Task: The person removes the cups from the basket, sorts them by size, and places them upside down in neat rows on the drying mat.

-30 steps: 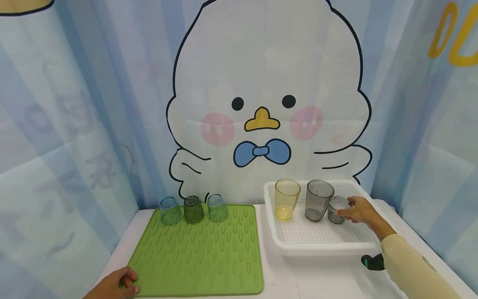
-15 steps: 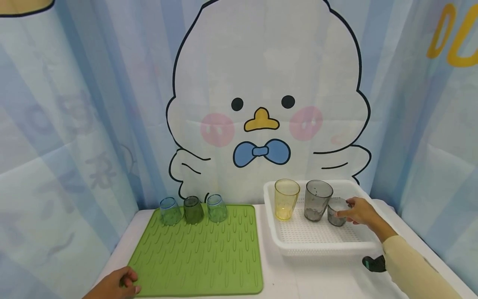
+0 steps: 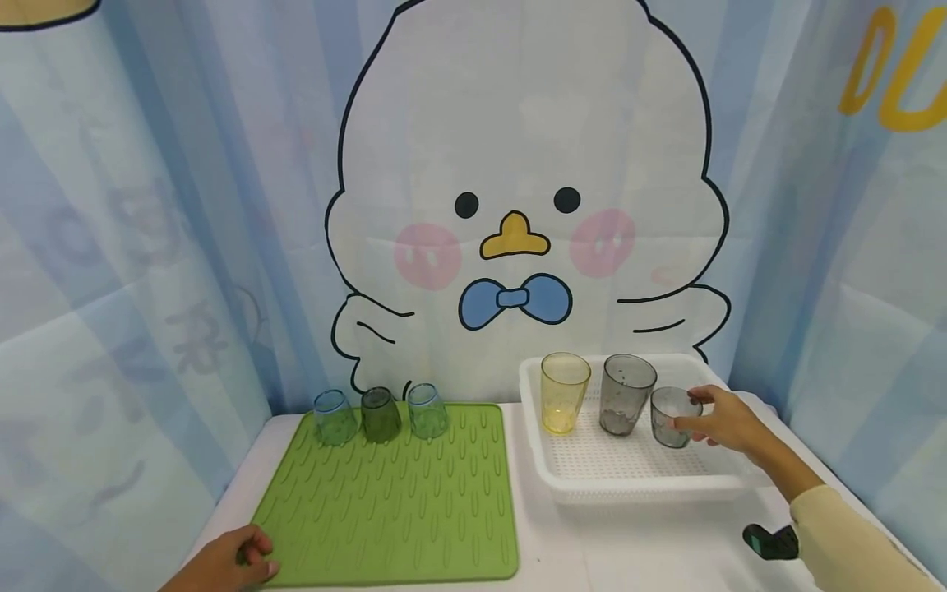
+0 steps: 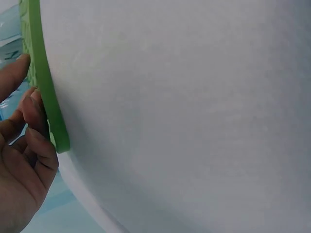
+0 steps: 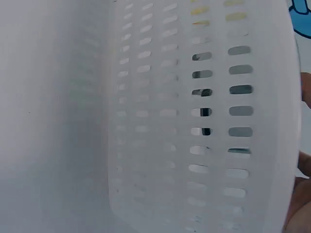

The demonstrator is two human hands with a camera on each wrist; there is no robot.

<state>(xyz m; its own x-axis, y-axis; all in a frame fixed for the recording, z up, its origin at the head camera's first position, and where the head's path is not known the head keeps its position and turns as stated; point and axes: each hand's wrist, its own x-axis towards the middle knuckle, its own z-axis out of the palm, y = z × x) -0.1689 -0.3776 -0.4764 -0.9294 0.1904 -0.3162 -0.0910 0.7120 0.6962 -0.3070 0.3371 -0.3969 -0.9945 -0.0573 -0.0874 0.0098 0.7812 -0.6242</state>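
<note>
R hand (image 3: 728,421) pinched sm. grey glass (image 3: 662,419), thumb vs. fingers, in basket (image 3: 629,491); 2 tall glasses (image 3: 625,403) left of grip seemed undone. Farther left, 3 upended glasses (image 3: 381,418) on mat (image 3: 414,510) looked done; L hand (image 3: 225,561) loosely curled by mat's corner.

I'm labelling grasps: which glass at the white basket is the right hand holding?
The right hand holds the short grey glass, rightmost of three; the tall grey glass and tall yellow glass stand untouched.
</note>
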